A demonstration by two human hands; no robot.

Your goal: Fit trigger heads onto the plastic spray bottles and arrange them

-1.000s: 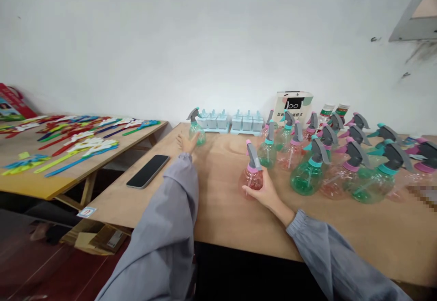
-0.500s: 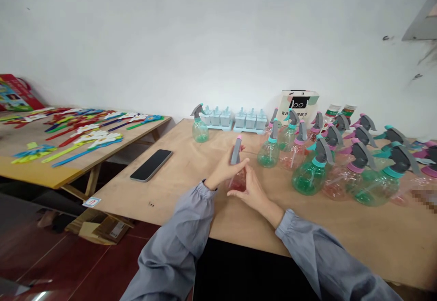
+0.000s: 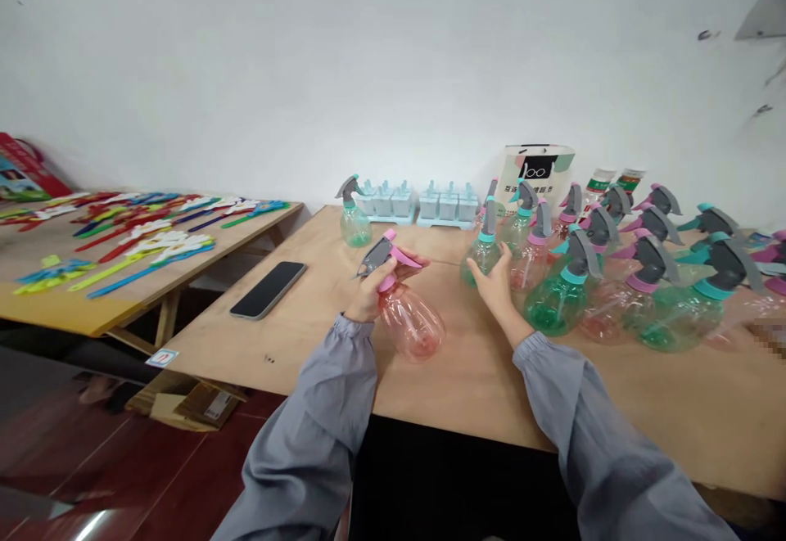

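My left hand (image 3: 367,289) is closed around the neck of a clear pink spray bottle (image 3: 410,320) with a grey and pink sprayer head. The bottle is tilted, its base pointing down to the right, near the table's front. My right hand (image 3: 494,286) has thumb and fingers spread at the front of a green spray bottle (image 3: 481,254) with a turquoise collar. Whether the fingers touch that bottle I cannot tell. Directly right of this hand stands a larger green spray bottle (image 3: 556,299), in front of several other pink and green ones.
A phone (image 3: 268,290) lies on the wooden table (image 3: 246,357) at left. Behind it stand a single green spray bottle (image 3: 354,226) and two light-blue ice-pop moulds (image 3: 386,204). A printed bag (image 3: 534,177) leans on the wall. Colourful hand-shaped plastic pieces (image 3: 141,230) cover the left table.
My right hand has left the pink spray bottle and moved right to the green one. My left hand has turned and tilted the pink bottle, moving it slightly left.
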